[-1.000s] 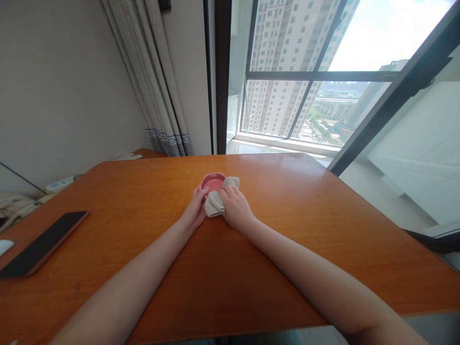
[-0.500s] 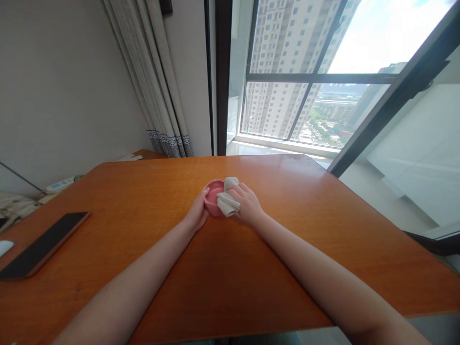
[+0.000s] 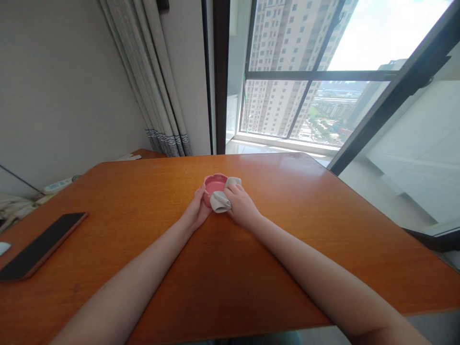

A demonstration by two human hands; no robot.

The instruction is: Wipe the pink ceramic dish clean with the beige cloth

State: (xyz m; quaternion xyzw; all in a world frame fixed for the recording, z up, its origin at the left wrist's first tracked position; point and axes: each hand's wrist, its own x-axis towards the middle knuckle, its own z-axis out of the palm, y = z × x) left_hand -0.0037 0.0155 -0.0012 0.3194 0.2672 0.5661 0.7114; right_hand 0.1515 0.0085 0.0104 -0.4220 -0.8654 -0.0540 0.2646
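Note:
A small pink bowl [image 3: 214, 183] with a wavy rim is tilted over the middle of the wooden table [image 3: 287, 191]. My left hand [image 3: 197, 209] grips its left side, thumb near the rim. My right hand [image 3: 242, 205] is closed on a pale grey cloth [image 3: 220, 202], pressed against the bowl's right and near side. Part of the cloth pokes out above the right fingers. The bowl's underside and the left fingertips are mostly hidden.
On the table's left lies a long black pad [image 3: 45, 245] with a brownish edge, a white object [image 3: 4, 247] beside it. A power strip [image 3: 59, 185] lies beyond the left edge. Behind the table are a grey curtain [image 3: 158, 96] and a large window [image 3: 312, 76].
The bowl has tipped and turned slightly, showing more of its inside. My right hand and the cloth have shifted a little left along its near side. My left hand still holds it.

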